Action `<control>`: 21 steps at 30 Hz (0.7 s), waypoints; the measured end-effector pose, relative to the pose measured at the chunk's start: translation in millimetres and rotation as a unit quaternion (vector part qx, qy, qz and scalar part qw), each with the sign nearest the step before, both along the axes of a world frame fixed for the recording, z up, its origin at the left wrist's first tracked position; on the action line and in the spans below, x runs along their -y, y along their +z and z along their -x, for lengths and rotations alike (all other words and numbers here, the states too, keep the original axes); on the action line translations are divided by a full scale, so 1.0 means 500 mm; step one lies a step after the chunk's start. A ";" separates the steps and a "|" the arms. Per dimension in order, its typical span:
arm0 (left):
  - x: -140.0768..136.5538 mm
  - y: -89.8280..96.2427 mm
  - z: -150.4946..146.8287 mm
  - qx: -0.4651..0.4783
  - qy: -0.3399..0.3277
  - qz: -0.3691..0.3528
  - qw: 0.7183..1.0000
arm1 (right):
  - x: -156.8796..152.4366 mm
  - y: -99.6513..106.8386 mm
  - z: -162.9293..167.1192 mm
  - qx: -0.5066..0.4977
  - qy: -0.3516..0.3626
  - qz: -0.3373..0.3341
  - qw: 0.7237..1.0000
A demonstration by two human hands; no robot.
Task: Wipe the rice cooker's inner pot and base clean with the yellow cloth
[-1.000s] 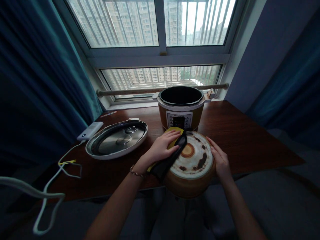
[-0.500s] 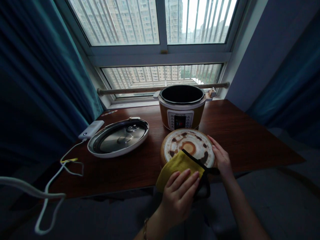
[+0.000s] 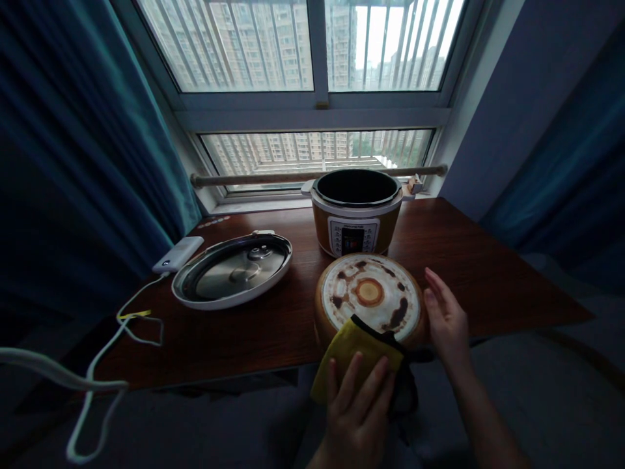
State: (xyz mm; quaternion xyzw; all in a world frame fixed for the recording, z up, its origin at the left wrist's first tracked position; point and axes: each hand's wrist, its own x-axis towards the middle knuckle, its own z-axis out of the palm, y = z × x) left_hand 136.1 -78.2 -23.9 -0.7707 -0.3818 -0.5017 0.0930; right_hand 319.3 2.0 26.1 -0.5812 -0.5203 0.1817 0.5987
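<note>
An upturned inner pot (image 3: pixel 407 329) lies near the table's front edge, its pale round base marked with brown stains and a tan centre ring. My left hand (image 3: pixel 359 397) presses a yellow cloth (image 3: pixel 354 348) with black edging against the pot's near side, fingers spread over the fabric. On the pot's right, my right hand (image 3: pixel 446 319) is open, fingers stretched upward; whether the thumb side touches the pot I cannot tell. Just behind stands the cooker body (image 3: pixel 319 225), white and gold with a front control panel and a dark open top.
A detached lid (image 3: pixel 229 303) rests inside-up on the wooden table (image 3: pixel 469 260), left of the pot. Beyond it lies a white power bank (image 3: pixel 180 253) with a white cable (image 3: pixel 105 342) hanging over the left edge. A rail (image 3: pixel 263 177) crosses the window behind.
My left hand and the cloth have slid toward me, off the middle of the base onto its near side. My right hand has moved slightly right, away from the rim.
</note>
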 end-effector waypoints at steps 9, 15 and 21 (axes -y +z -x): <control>0.001 -0.002 -0.020 0.009 0.045 0.047 0.998 | 0.175 0.002 0.103 0.322 0.129 -0.157 0.925; 0.005 0.019 0.016 0.063 0.002 0.108 0.992 | 0.167 -0.039 0.119 0.349 0.077 -0.142 0.923; -0.102 0.082 0.100 0.183 0.102 0.202 0.957 | 0.170 -0.076 0.166 0.426 0.012 -0.108 0.898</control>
